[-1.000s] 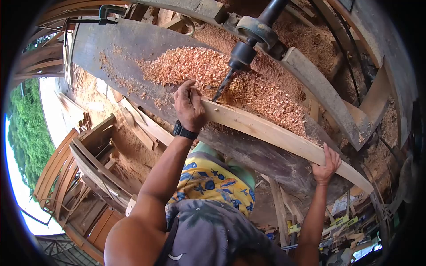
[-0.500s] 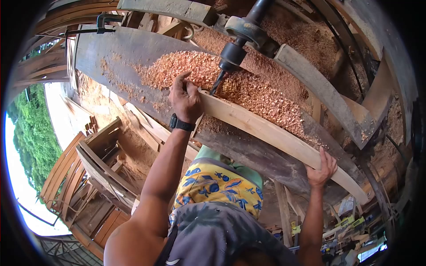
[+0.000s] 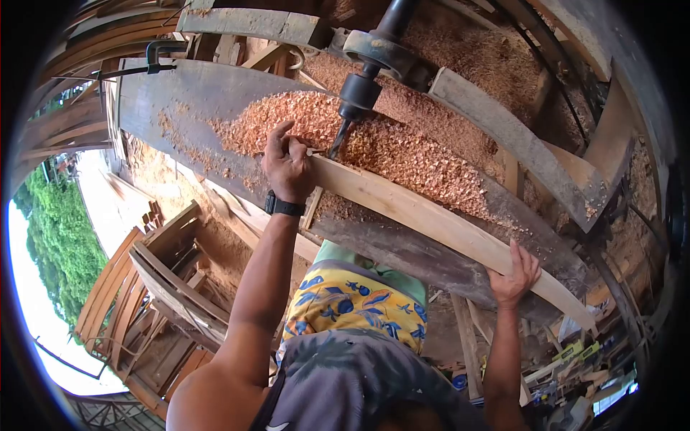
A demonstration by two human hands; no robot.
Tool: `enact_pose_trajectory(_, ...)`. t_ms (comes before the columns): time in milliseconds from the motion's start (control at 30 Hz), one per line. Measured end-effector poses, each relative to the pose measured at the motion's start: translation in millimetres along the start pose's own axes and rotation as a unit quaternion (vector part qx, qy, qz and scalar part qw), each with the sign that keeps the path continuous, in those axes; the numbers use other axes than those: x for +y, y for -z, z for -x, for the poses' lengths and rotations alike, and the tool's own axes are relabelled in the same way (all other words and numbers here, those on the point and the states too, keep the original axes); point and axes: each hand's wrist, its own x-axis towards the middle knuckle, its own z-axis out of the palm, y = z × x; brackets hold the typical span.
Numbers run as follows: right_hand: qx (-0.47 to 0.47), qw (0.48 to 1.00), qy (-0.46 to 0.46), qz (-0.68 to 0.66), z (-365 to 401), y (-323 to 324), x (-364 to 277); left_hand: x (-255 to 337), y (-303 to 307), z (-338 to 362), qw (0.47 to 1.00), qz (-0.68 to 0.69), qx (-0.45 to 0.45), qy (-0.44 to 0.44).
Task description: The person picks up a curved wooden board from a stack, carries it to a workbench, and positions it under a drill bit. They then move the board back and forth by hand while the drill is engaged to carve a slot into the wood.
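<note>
The desk [image 3: 172, 79] ran slantwise beneath the work, with a clamp [image 3: 153, 59] at its far left end. The plank [image 3: 424, 212], long and slightly curved, lay across it, its left end beside the bit and its right end out past the right hand. Chips [image 3: 431, 169] were heaped along the plank's far side; sweeping them clear would probably have helped it sit flat and left the mark easier to see. The chuck [image 3: 359, 92] leaned over that heap. The left hand [image 3: 289, 169] gripped the plank's left end, index finger raised; the right hand [image 3: 514, 276] held the other end, fingers over the top. Firm, even pressure from both seemed right, to resist twisting. The watch [image 3: 282, 206] and that raised finger were best kept well away from the bit [image 3: 341, 138], whose tip met the plank's far edge or stood just beside it; whether it had entered the wood, one could not tell.
</note>
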Motion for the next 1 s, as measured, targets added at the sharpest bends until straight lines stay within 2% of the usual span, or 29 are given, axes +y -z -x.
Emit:
enact_pose_trajectory(167,0.003,1.0,0.006,-0.001,-4.0,1.1,0.6,1.7,11.7,9.3,1.0,-0.013,-0.015,0.0)
enact_pose_trajectory(267,-0.018,1.0,0.02,0.008,-13.5,7.4,-0.4,-4.8,16.8,15.1,0.997,-0.066,0.001,-0.026)
enact_pose_trajectory(367,-0.014,1.0,0.007,0.009,-10.9,3.5,-5.4,-1.0,5.9,-1.5,1.0,0.012,-0.021,0.02)
enact_pose_trajectory(400,-0.007,1.0,0.002,0.009,-5.8,1.3,-6.7,0.8,7.6,-6.2,0.995,-0.072,-0.041,-0.048)
enact_pose_trajectory(500,-0.006,1.0,-0.003,0.013,-0.8,0.9,-4.9,-2.5,10.1,5.0,1.0,0.004,-0.029,0.012)
enact_pose_trajectory(600,-0.004,1.0,0.012,0.012,-13.1,4.3,-1.6,-13.4,13.9,9.3,0.998,-0.05,0.0,-0.029)
enact_pose_trajectory(667,-0.006,1.0,0.021,0.008,-15.9,5.5,-2.0,-14.6,13.2,12.1,0.999,-0.019,0.026,0.011)
enact_pose_trajectory(800,0.003,1.0,0.009,0.005,-12.3,0.2,-7.8,-0.6,8.3,-8.6,0.999,-0.038,0.016,-0.006)
enact_pose_trajectory(867,0.007,1.0,0.006,-0.002,-9.3,-1.7,-9.7,-5.7,12.0,-4.9,1.0,-0.018,0.001,0.024)
enact_pose_trajectory(933,0.004,1.0,0.008,0.006,-14.5,-0.3,-9.6,-7.8,14.1,-3.6,0.998,-0.04,0.021,-0.031)
enact_pose_trajectory(1000,-0.003,1.0,0.008,0.006,-17.3,0.7,-9.1,-5.4,13.3,-5.5,0.999,-0.037,0.02,-0.02)
